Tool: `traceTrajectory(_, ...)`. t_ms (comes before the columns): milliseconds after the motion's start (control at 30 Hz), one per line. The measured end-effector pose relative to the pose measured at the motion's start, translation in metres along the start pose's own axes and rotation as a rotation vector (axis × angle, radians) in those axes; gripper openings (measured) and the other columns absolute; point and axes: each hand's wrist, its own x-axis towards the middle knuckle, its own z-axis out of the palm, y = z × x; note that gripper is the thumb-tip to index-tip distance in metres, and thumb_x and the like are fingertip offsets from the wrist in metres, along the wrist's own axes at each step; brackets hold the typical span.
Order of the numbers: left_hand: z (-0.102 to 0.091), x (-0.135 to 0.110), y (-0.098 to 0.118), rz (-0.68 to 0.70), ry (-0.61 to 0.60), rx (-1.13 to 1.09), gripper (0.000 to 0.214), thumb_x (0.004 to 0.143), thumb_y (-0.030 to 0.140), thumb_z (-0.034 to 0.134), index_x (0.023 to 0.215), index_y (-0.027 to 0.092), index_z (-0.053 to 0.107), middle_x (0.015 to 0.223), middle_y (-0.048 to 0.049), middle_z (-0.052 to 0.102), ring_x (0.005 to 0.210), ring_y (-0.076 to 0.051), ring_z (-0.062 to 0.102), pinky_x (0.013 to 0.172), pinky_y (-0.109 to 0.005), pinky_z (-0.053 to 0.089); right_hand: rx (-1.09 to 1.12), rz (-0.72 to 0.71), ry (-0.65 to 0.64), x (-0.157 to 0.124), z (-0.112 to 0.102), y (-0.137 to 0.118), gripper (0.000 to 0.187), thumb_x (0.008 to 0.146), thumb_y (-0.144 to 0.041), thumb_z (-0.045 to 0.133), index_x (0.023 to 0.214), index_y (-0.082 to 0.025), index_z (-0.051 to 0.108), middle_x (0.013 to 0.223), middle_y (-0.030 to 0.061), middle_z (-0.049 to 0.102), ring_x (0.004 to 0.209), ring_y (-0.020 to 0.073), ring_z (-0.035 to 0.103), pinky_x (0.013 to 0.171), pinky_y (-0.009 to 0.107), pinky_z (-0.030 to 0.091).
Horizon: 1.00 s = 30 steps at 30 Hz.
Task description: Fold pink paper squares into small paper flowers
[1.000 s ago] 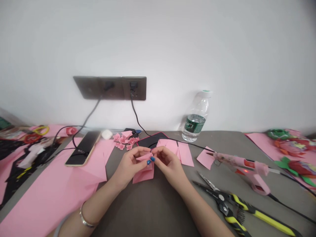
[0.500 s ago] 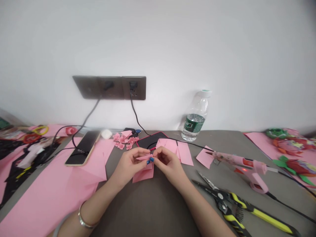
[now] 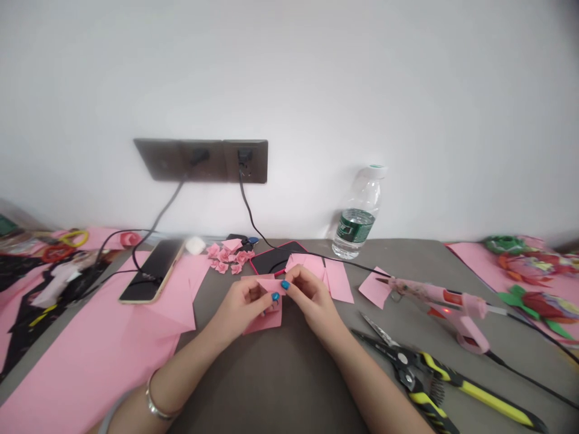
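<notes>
blue nails on the left hand, silver bangle above it.

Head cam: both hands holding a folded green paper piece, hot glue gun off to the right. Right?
No, the paper is pink, not green, as the head view shows. The left hand and right hand hold a folded pink paper piece, with the hot glue gun off to the right.

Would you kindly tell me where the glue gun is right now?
In the head view, the pink glue gun lies right of the person's right hand, beside a pink paper square and beyond the yellow-handled shears.
</notes>
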Motion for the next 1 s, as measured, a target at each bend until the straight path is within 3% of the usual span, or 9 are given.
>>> traceTrajectory(100, -0.0002, -0.0001, 0.0027, 0.027, 0.000, 0.011, 0.009, 0.077, 0.022, 0.067, 0.078, 0.013, 0.068, 0.065, -0.0008, 0.066, 0.061, -0.014, 0.059, 0.062, -0.025, 0.048, -0.008, 0.029, -0.029, 0.0005, -0.0009, -0.0006, 0.026, 0.084, -0.042, 0.063, 0.075, -0.020, 0.051, 0.070, -0.0027, 0.045, 0.064, 0.0141, 0.042, 0.060, 0.026, 0.034)
traceTrajectory(200, -0.0006, 0.0000, 0.0041, 0.037, 0.009, -0.023, 0.015, 0.078, 0.025, 0.066, 0.069, 0.014, 0.064, 0.063, 0.0005, 0.062, 0.059, -0.012, 0.056, 0.060, -0.023, 0.046, -0.035, 0.033, -0.058, 0.0005, -0.0024, -0.0027, 0.026, 0.085, -0.041, 0.062, 0.074, -0.020, 0.052, 0.070, -0.0023, 0.046, 0.065, 0.0144, 0.042, 0.061, 0.027, 0.033)
traceTrajectory(433, 0.0000, -0.0008, -0.0004, 0.040, 0.049, -0.108, 0.022, 0.080, 0.036, 0.067, 0.079, 0.015, 0.062, 0.063, 0.0022, 0.060, 0.058, -0.010, 0.053, 0.055, -0.020, 0.044, 0.017, 0.027, -0.057, -0.0005, -0.0012, -0.0038, 0.028, 0.084, -0.044, 0.064, 0.073, -0.020, 0.053, 0.069, -0.0022, 0.048, 0.065, 0.0144, 0.043, 0.062, 0.027, 0.034)
traceTrajectory(633, -0.0031, 0.0001, -0.0006, 0.107, 0.028, 0.014, 0.025, 0.083, 0.034, 0.064, 0.067, 0.015, 0.058, 0.062, 0.0014, 0.059, 0.056, -0.010, 0.052, 0.056, -0.020, 0.044, 0.052, 0.014, -0.037, -0.0012, 0.0044, -0.0015, 0.029, 0.084, -0.044, 0.064, 0.072, -0.020, 0.053, 0.069, -0.0029, 0.047, 0.062, 0.0135, 0.042, 0.059, 0.026, 0.034)
traceTrajectory(1000, -0.0021, -0.0015, 0.0060, 0.168, -0.003, 0.175, 0.021, 0.084, 0.027, 0.058, 0.065, 0.016, 0.055, 0.061, 0.0031, 0.053, 0.057, -0.011, 0.052, 0.057, -0.021, 0.043, 0.039, 0.011, -0.012, -0.0008, 0.0038, -0.0008, 0.029, 0.083, -0.043, 0.065, 0.070, -0.021, 0.052, 0.066, -0.0040, 0.043, 0.061, 0.0134, 0.039, 0.058, 0.026, 0.031)
